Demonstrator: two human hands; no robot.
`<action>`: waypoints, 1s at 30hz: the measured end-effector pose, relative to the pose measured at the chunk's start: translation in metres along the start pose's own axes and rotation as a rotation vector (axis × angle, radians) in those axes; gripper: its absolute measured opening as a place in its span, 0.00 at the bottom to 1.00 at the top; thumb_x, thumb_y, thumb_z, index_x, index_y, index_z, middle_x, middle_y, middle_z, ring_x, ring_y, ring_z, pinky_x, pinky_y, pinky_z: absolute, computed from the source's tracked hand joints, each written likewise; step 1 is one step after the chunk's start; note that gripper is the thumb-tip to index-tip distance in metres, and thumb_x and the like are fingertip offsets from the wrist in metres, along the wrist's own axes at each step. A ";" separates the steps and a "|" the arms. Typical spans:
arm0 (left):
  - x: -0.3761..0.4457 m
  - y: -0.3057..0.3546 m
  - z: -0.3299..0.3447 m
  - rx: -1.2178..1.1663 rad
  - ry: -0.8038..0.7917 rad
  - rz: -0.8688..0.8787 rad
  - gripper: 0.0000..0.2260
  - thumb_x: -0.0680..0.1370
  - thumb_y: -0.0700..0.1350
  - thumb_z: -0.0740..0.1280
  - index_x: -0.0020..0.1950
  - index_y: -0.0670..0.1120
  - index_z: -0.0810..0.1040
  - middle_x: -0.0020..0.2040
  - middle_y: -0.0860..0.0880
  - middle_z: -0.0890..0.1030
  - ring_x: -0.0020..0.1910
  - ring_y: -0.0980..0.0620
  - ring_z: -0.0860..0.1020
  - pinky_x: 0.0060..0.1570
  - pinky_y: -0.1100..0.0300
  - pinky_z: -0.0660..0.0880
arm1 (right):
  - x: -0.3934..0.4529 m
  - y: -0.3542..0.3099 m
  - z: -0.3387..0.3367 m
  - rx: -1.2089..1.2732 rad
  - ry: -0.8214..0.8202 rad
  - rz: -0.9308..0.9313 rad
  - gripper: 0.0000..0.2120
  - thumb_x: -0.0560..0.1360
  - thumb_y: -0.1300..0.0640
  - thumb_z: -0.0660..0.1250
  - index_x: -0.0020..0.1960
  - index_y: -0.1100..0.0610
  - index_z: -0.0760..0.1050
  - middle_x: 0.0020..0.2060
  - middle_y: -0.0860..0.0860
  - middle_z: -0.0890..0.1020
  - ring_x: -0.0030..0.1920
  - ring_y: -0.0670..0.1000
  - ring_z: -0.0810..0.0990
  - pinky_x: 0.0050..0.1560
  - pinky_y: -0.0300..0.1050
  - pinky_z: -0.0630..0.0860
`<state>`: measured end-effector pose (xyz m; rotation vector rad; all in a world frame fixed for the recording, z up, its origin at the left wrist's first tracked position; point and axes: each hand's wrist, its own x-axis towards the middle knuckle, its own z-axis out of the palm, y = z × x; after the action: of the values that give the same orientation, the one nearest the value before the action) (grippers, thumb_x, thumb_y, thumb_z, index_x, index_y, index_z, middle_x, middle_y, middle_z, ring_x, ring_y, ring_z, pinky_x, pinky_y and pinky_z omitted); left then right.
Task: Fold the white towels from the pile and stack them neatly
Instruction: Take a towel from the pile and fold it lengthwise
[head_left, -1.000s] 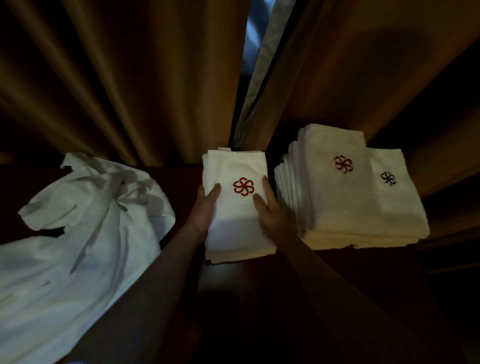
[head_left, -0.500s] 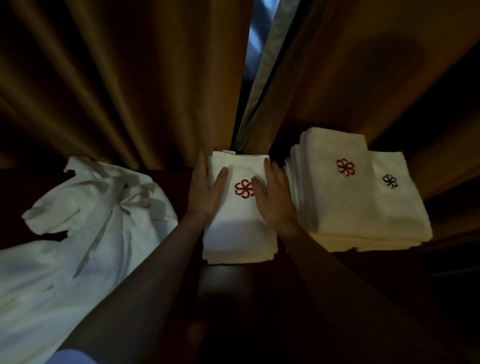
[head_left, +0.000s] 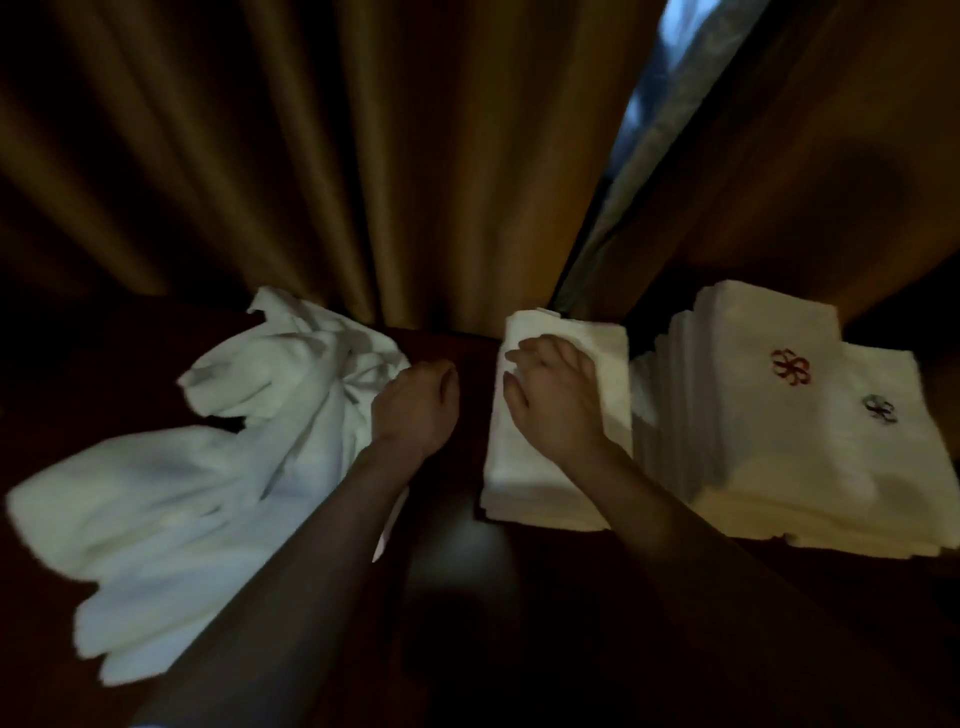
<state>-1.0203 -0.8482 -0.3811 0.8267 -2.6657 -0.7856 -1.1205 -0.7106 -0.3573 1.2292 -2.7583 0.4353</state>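
Head cam is pretty dark and a bit smeared, but here's what's in it. There's a dark tabletop (head_left: 467, 597) with brown curtains (head_left: 322, 171) hanging right behind it, and a sliver of bluish light showing through the gap (head_left: 660, 88) between them.

The right hand (head_left: 558, 397) is lying palm-down on top of the folded towel (head_left: 545, 483) in the middle, fingers loosely spread and pointing up and to the left, pressing on the cloth rather than gripping it. It covers most of the towel's upper half.

The left hand (head_left: 415, 402) is off the folded towel, sitting over the bare strip of table between it and the unfolded pile (head_left: 218, 467). Its fingers are curled in, knuckles toward the curtains. It's right at the edge of the pile, touching or nearly so, and honestly I can't tell from this blurry shot whether it's got any fabric pinched or is just a loose fist.

The pile is a rumpled heap of white towels spread over the left side of the table, well apart from the finished stuff.

On the right, just beside the middle towel, is the stack (head_left: 779, 457) of folded towels, edges mostly lined up. Its top towel shows a red flower logo (head_left: 790, 366), and one next to it has a dark logo (head_left: 880, 408).
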 end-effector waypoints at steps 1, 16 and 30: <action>-0.009 -0.012 -0.010 0.025 0.044 -0.003 0.14 0.82 0.49 0.58 0.57 0.46 0.81 0.52 0.44 0.83 0.51 0.42 0.81 0.46 0.53 0.75 | 0.003 -0.016 0.003 0.019 -0.026 -0.039 0.18 0.76 0.50 0.58 0.58 0.55 0.80 0.56 0.53 0.80 0.60 0.57 0.75 0.60 0.53 0.67; -0.083 -0.162 -0.075 0.063 0.227 -0.281 0.22 0.73 0.57 0.58 0.49 0.43 0.83 0.45 0.39 0.78 0.46 0.35 0.77 0.43 0.47 0.75 | 0.050 -0.162 0.065 -0.029 -0.602 -0.478 0.38 0.78 0.57 0.66 0.80 0.43 0.49 0.80 0.45 0.47 0.75 0.58 0.59 0.72 0.56 0.62; -0.070 -0.143 -0.171 -0.088 0.158 -0.324 0.27 0.68 0.71 0.71 0.57 0.54 0.76 0.49 0.56 0.80 0.47 0.52 0.77 0.46 0.54 0.75 | 0.104 -0.240 -0.030 0.410 -0.272 -0.537 0.09 0.76 0.55 0.66 0.43 0.47 0.66 0.35 0.46 0.74 0.38 0.49 0.75 0.35 0.48 0.70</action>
<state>-0.8352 -0.9794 -0.3243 1.2610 -2.3726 -0.8614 -1.0136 -0.9281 -0.2550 2.1863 -2.4402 0.8485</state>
